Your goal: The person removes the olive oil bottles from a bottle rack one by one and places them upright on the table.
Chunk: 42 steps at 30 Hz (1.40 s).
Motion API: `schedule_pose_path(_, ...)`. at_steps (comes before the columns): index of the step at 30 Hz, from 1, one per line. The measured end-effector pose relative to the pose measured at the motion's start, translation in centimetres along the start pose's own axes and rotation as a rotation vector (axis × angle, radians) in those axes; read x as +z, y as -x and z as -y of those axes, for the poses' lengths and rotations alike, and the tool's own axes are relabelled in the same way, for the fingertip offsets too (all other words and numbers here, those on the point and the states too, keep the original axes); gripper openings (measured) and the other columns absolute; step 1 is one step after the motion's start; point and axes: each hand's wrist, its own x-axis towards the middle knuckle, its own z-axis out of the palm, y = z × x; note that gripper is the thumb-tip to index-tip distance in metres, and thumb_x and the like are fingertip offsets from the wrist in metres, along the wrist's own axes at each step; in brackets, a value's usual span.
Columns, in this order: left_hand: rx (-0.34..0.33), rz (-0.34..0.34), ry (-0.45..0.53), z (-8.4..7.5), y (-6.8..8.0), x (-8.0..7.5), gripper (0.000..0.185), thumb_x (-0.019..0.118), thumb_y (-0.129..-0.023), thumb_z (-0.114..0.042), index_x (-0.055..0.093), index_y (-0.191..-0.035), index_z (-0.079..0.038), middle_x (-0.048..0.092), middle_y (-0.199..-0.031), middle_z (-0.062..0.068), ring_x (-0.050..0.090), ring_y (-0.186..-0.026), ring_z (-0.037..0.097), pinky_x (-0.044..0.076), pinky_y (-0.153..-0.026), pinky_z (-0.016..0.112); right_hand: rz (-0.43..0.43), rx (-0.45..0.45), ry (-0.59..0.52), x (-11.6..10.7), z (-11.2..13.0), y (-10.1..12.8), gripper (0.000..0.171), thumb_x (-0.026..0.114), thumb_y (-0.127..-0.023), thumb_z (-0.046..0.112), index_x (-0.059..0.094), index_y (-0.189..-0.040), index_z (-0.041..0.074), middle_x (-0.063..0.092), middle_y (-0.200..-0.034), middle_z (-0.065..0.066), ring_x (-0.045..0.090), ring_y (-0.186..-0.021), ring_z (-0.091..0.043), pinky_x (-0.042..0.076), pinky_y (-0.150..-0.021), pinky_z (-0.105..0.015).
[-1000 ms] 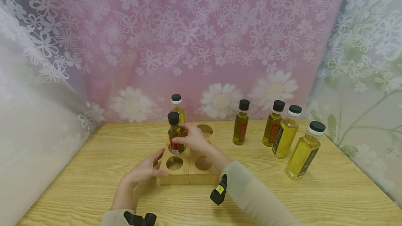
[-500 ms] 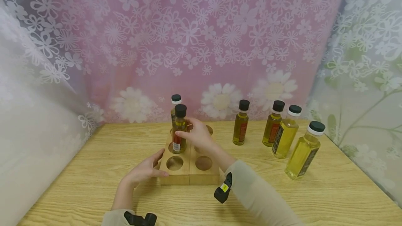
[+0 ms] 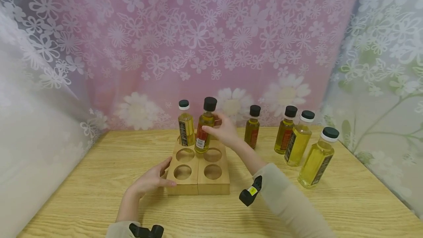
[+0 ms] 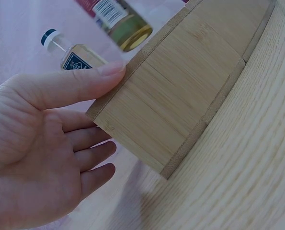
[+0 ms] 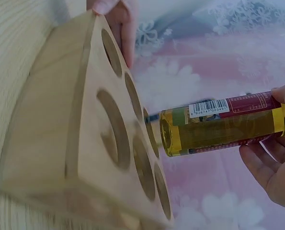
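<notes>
My right hand holds a dark-capped oil bottle with a red label by its upper body. In the right wrist view the bottle's base hangs clear of the holes of a wooden bottle rack. At the rack's front left corner is my left hand, thumb on the edge and the other fingers loosely extended by the side. A paler, square oil bottle with a white-banded cap stands in the back left hole.
Right of the rack stand two dark-capped oil bottles, a nearer-to-rack bottle and a farther bottle. Beyond them are two paler bottles, one behind and one in front. A floral curtain hangs behind the wooden table.
My right hand has lifted the red-labelled bottle from the left middle hole and carried it right and back, over the rack's middle. My left hand has stayed put.
</notes>
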Motion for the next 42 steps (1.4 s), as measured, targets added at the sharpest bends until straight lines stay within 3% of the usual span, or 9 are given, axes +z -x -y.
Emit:
schedule_pose_path(9,0.006,0.003,-0.012,0.0,0.0,0.0,0.101,0.074,-0.078,-0.021,0.006,-0.149,-0.003,0.004,-0.153,0.018,0.007,-0.135,0.047,0.015,-0.106,0.059,-0.036,0.070,0.102,-4.5,-1.9,0.9,0.056,0.069,-0.084,0.027,0.048,-0.132,0.007,0.055,-0.118,-0.011,0.056,-0.105,-0.028,0.050,-0.083,-0.043)
schedule_pose_path(16,0.011,0.001,-0.017,0.0,0.0,0.0,0.100,0.074,-0.078,-0.021,0.007,-0.149,-0.002,0.004,-0.153,0.018,0.008,-0.134,0.048,0.015,-0.106,0.058,-0.067,0.090,0.120,-7.1,-3.4,2.1,0.057,0.067,-0.086,0.019,0.043,-0.134,-0.002,0.052,-0.120,-0.020,0.053,-0.103,-0.034,0.047,-0.085,-0.047)
schedule_pose_path(20,0.010,-0.002,-0.019,0.0,0.0,0.0,0.099,0.074,-0.078,-0.021,0.007,-0.149,-0.003,0.005,-0.153,0.018,0.008,-0.134,0.047,0.015,-0.106,0.058,-0.060,0.125,0.158,-8.3,-4.3,3.1,0.062,0.066,-0.087,0.023,0.039,-0.136,-0.005,0.050,-0.124,-0.023,0.053,-0.105,-0.036,0.047,-0.086,-0.048)
schedule_pose_path(25,0.010,-0.007,-0.024,-0.1,0.0,0.0,0.099,0.074,-0.078,-0.021,0.008,-0.149,-0.004,0.006,-0.153,0.018,0.009,-0.134,0.048,0.016,-0.106,0.059,-0.066,0.158,0.232,-9.3,-6.0,4.1,0.066,0.066,-0.086,0.030,0.040,-0.137,-0.002,0.048,-0.129,-0.022,0.049,-0.111,-0.037,0.046,-0.086,-0.049)
schedule_pose_path(42,0.025,0.003,-0.005,0.0,0.0,0.2,0.098,0.073,-0.079,-0.019,0.006,-0.149,-0.001,0.004,-0.153,0.019,0.008,-0.135,0.046,0.015,-0.107,0.057,-0.059,0.190,0.279,-10.6,-9.0,5.8,0.061,0.068,-0.085,0.033,0.046,-0.132,0.000,0.052,-0.124,-0.022,0.051,-0.111,-0.038,0.044,-0.089,-0.051)
